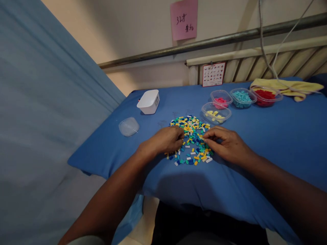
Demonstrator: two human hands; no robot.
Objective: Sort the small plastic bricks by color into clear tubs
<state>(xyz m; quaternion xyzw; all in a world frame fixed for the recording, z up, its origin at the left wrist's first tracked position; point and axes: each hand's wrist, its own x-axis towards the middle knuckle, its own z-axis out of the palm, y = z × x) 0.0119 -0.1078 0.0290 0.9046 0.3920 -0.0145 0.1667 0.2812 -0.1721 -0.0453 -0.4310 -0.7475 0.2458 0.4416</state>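
A heap of small mixed-colour bricks (192, 134), yellow, white, teal and blue, lies on the blue-covered table (268, 136). My left hand (165, 140) rests on the heap's left side, fingers curled down into the pieces. My right hand (226, 143) sits at the heap's right edge, thumb and fingers pinched together over the bricks; what they hold is too small to make out. Behind the heap stand clear tubs: yellow bricks (216, 113), pink bricks (221, 98), light-blue bricks (242, 97) and red bricks (267, 95).
A white rectangular box (149, 101) stands at the back left, a clear lid (129, 126) nearer the left edge. A yellow cloth (286, 87) lies at the back right. A picture card (214, 74) leans on the radiator; a pink note (184, 19) hangs on the wall. A blue curtain (38, 119) fills the left.
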